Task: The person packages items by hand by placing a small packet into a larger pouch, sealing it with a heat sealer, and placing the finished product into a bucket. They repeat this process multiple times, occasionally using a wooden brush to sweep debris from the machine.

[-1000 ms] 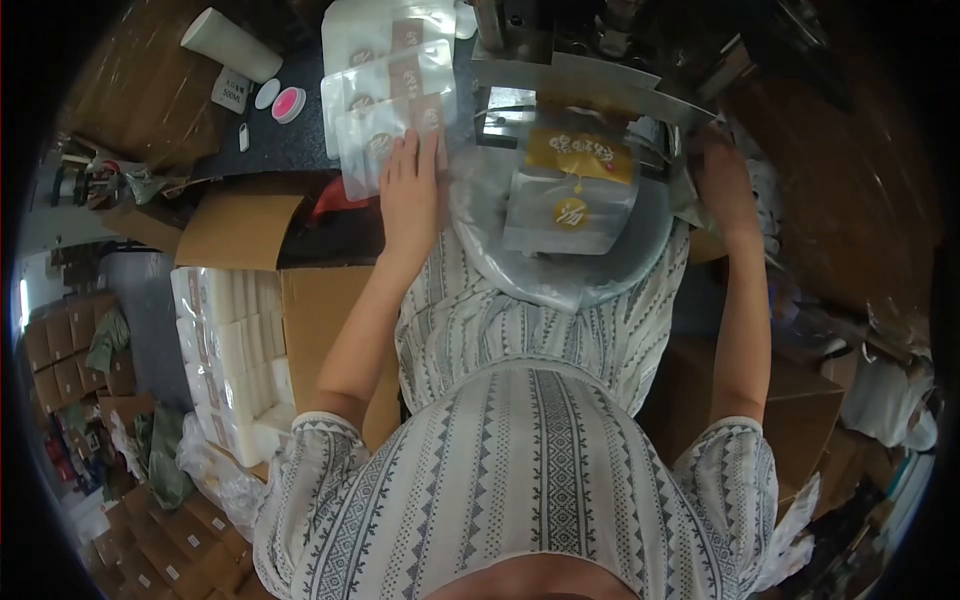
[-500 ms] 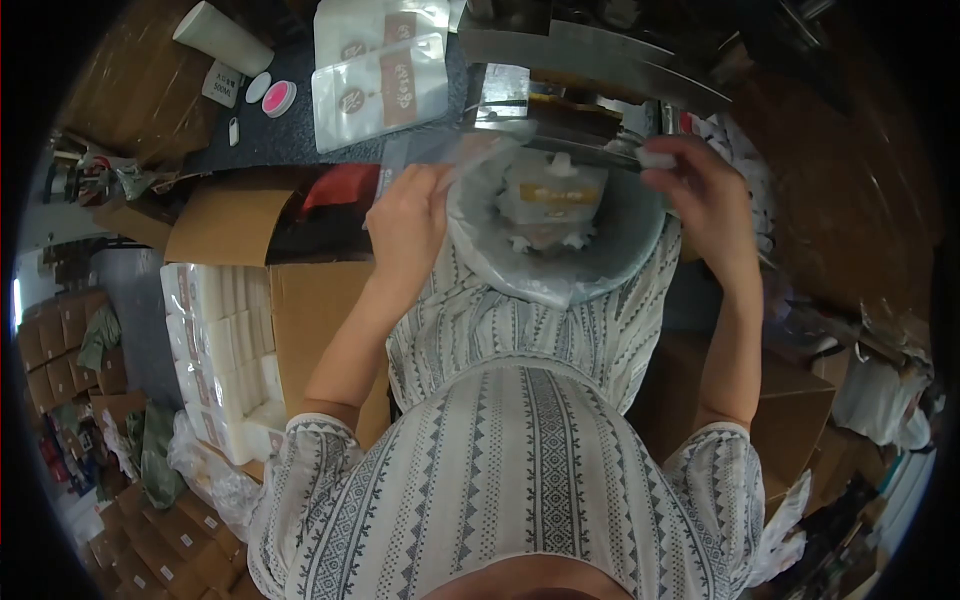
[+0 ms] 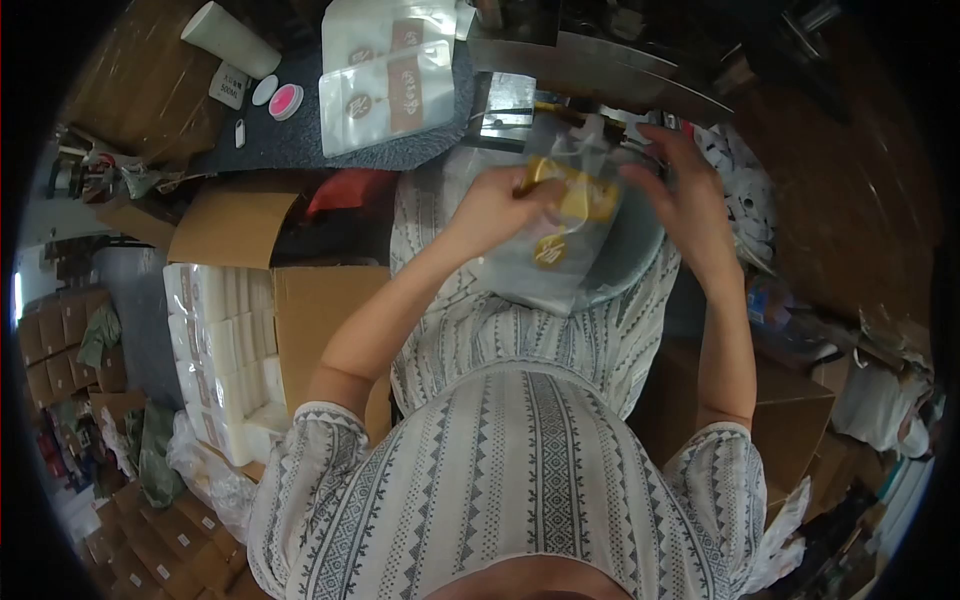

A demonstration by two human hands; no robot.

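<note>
My left hand (image 3: 505, 208) holds a clear plastic pouch (image 3: 580, 215) with gold printing, raised over a round tub (image 3: 627, 262) on my lap. The pouch is slightly blurred and has a pale spout at its top. Just right of the pouch is my right hand (image 3: 685, 190), thumb and fingers apart, with nothing visible between them. The pouch hides most of the tub's inside. A metal machine edge (image 3: 600, 62) runs beyond the tub.
Printed pouches (image 3: 388, 100) lie on a dark cloth at the upper left, near a white cup (image 3: 230, 40) and a pink round tin (image 3: 286, 101). An open carton (image 3: 330, 330) with stacked white packs (image 3: 225, 350) stands at the left. Another carton (image 3: 780, 420) is at the right.
My left hand has moved right and now holds the gold-printed pouch up over the tub. My right hand has shifted slightly left, and the small white piece at its fingertips is no longer seen.
</note>
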